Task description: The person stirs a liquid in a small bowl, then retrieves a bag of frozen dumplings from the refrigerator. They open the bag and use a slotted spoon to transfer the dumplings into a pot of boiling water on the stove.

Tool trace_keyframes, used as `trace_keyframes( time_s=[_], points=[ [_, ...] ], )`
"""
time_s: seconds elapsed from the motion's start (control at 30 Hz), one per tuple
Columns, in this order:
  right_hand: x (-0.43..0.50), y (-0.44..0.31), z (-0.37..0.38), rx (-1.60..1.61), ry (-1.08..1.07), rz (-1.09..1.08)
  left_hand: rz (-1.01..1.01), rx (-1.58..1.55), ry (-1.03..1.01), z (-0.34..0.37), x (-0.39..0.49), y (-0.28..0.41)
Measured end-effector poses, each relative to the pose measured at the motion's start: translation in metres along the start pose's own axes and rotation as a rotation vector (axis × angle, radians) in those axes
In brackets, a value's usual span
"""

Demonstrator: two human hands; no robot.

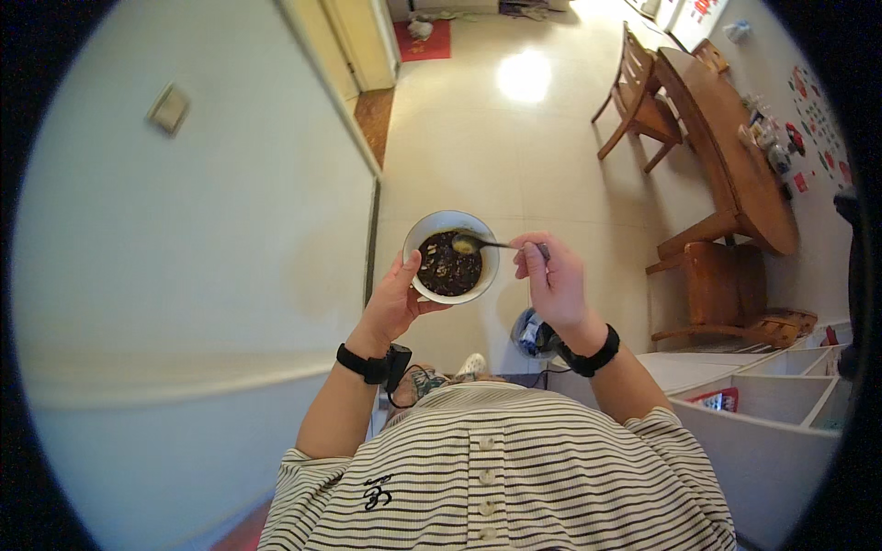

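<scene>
My left hand (395,297) holds a white bowl (488,275) from its left and lower side, with the thumb on the rim and fingers underneath. In the bowl lies a dark, chunky sauce or soup (451,270) with pale bits in it. My right hand (551,275) grips the handle of a metal spoon (497,244) to the right of the bowl. The spoon's head is over the dark contents, near the upper right inner wall, with a yellowish residue on it. Whether it touches the contents I cannot tell.
A wall with a switch plate (169,110) runs along the left. At the right stand a wooden table (730,151) bearing small items, and wooden chairs (641,103). A bin (530,334) is below my right hand. White shelving (772,399) fills the lower right; a red mat (424,41) lies far ahead.
</scene>
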State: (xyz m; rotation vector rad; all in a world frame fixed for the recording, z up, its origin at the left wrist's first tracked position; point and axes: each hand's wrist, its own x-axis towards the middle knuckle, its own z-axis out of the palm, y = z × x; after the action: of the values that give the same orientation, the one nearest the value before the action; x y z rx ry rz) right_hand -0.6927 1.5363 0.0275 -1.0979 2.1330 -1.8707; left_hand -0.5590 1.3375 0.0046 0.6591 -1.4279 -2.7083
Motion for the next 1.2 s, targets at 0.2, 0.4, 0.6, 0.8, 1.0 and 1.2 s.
trace_keyframes(
  time_s=[0.2, 0.4, 0.6, 0.8, 1.0, 1.2],
  points=[
    [0.071, 0.045, -0.029, 0.150, 0.123, 0.195, -0.058, 0.078, -0.133, 0.020, 0.135, 0.042],
    [0.182, 0.113, -0.087, -0.083, 0.333, 0.046, -0.201, 0.135, -0.410, 0.063, 0.308, 0.081],
    [0.254, 0.147, -0.154, -0.205, 0.484, 0.180, -0.293, 0.219, -0.572, 0.123, 0.447, 0.120],
    [0.299, 0.176, -0.217, -0.092, 0.720, 0.295, -0.436, 0.297, -0.687, 0.210, 0.565, 0.123],
    [0.339, 0.242, -0.326, -0.020, 0.886, 0.383, -0.500, 0.336, -0.753, 0.312, 0.662, 0.097],
    [0.361, 0.299, -0.466, 0.147, 0.958, 0.544, -0.594, 0.291, -0.787, 0.436, 0.757, 0.065]
  ],
)
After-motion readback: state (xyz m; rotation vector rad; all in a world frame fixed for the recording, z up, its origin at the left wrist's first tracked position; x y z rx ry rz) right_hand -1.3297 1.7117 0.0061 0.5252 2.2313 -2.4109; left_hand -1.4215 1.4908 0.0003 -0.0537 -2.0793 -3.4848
